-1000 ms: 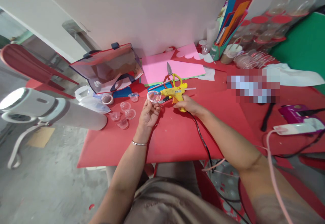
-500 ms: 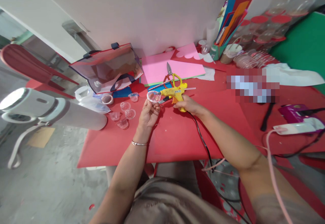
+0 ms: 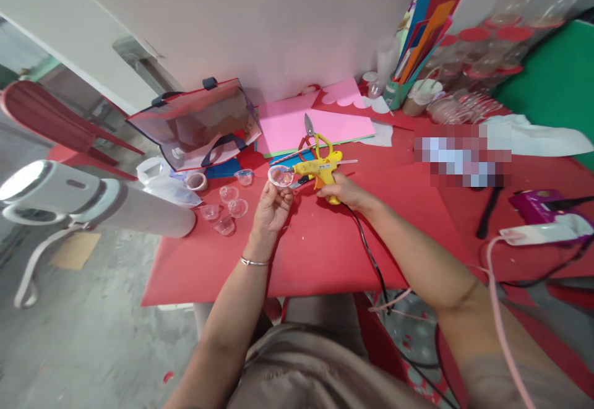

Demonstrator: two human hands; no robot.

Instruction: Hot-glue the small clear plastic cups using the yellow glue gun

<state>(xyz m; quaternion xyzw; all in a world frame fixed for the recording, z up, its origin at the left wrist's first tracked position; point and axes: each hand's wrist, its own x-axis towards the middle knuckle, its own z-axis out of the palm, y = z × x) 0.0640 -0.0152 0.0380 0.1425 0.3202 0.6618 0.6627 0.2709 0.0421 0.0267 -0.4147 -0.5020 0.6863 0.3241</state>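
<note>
Above the red table [image 3: 320, 254], my left hand [image 3: 272, 210] pinches a small clear plastic cup [image 3: 281, 177], its round rim turned up towards me. My right hand [image 3: 346, 192] is wrapped round the grip of a yellow hot glue gun [image 3: 322, 171]. The gun's nozzle points left and meets the cup's rim; whether it touches cannot be made out. A glue stick [image 3: 348, 161] pokes out of its back. Several more clear cups [image 3: 237, 208] lie left of my left hand. Scissors [image 3: 310, 127] with yellow handles lie behind the gun.
A large white tumbler [image 3: 134, 208] stands at the left edge. Behind are a clear bag [image 3: 204, 124], a tape roll [image 3: 197, 181] and pink paper [image 3: 297, 124]. The gun's black cord [image 3: 369, 248] runs over the front edge. A white power strip [image 3: 538, 233] lies at right.
Almost nothing differs. The cup in my left hand has shifted very slightly left, leaving the glue gun's nozzle nearer the rim's edge.
</note>
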